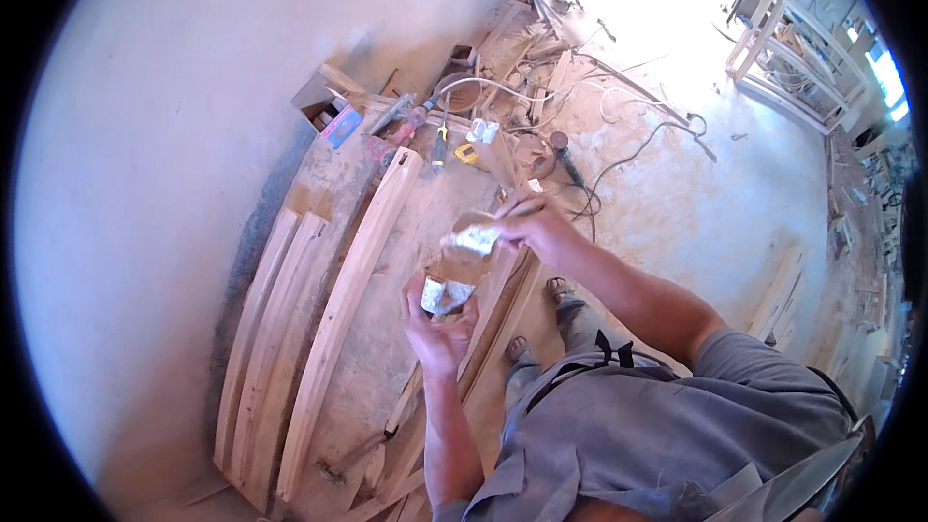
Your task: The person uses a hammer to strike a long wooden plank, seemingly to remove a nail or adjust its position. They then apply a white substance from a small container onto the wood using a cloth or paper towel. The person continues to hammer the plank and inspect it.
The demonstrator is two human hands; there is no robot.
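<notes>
No lettering, number or sign could be read. The pink-and-blue carton (341,127) at the far left, by the wall, bore pale marks too small and blurred to make out; any print on the yellow tape measure (467,154), to its right, was likewise illegible.

The dusty work surface (377,329) carries wooden beams (340,319) and a screwdriver (440,147).

Your fisheye view looks steeply down from your head, close above your hands (441,336), taking in the bench (360,367) and wall (174,184) on the left and the floor (667,213) at far right.
</notes>
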